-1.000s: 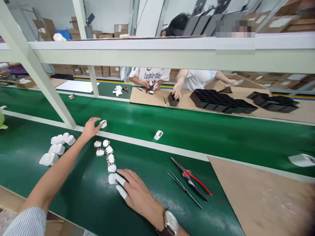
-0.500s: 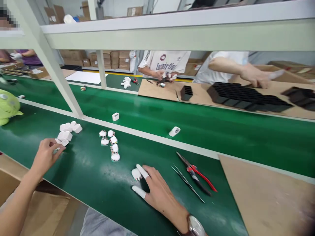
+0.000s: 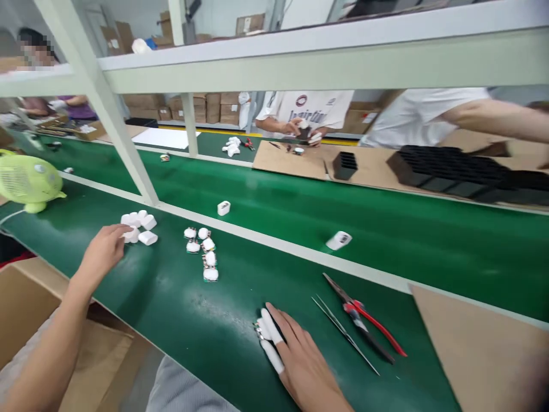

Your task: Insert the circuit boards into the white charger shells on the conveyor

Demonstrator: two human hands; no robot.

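My left hand (image 3: 104, 250) reaches into a small group of white plastic housings (image 3: 148, 237), its fingers closed at one housing (image 3: 132, 234) and partly hiding it. Two fingers of my right hand (image 3: 300, 357) wear white finger cots. They pinch a small circuit board (image 3: 259, 329), mostly covered by the fingers, low over the green bench (image 3: 171, 309). Between my hands lie several small circuit boards with white tops (image 3: 210, 274). To the right of my right hand are tweezers (image 3: 345, 335) and red-and-black long-nose pliers (image 3: 369, 320).
Two white housings, one left (image 3: 223, 208) and one right (image 3: 339, 240), lie on the green belt (image 3: 274, 206). A post (image 3: 124, 137) and beam (image 3: 300, 71) stand ahead. A green fan (image 3: 32, 180) is at left, cardboard (image 3: 480, 343) at right. Co-workers (image 3: 306, 111) sit opposite, near black trays (image 3: 450, 171).
The view has shifted, moving most things rightward. My left fingers have moved farther into the housings, one of which now lies apart at right. My right fingers have closed on the circuit board.
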